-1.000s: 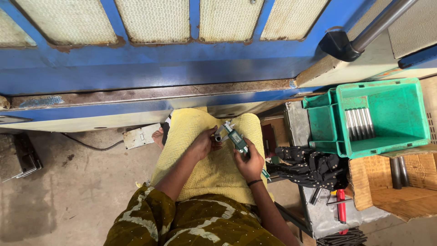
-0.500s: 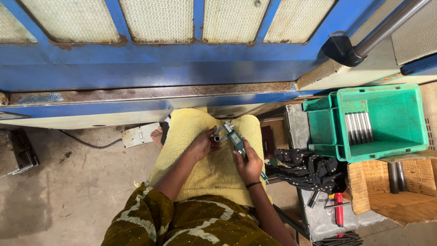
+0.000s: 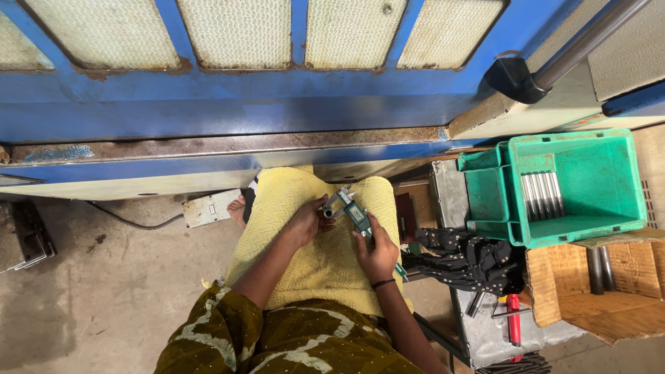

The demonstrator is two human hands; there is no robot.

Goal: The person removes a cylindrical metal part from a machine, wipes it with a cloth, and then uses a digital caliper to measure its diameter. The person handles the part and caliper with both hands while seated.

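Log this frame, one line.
left hand: holds small metal part in caliper | right hand: grips digital caliper | over yellow cloth

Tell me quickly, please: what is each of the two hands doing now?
Left hand: closed on a small grey metal cylinder at the caliper's jaws.
Right hand: closed around the grey digital caliper.

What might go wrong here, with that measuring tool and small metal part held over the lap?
The small metal part, pinched only by the left hand, might slip onto the yellow cloth and roll to the concrete floor. The digital caliper in the right hand has no table under it, so a loose grip might drop it. A tilted part could skew the reading.
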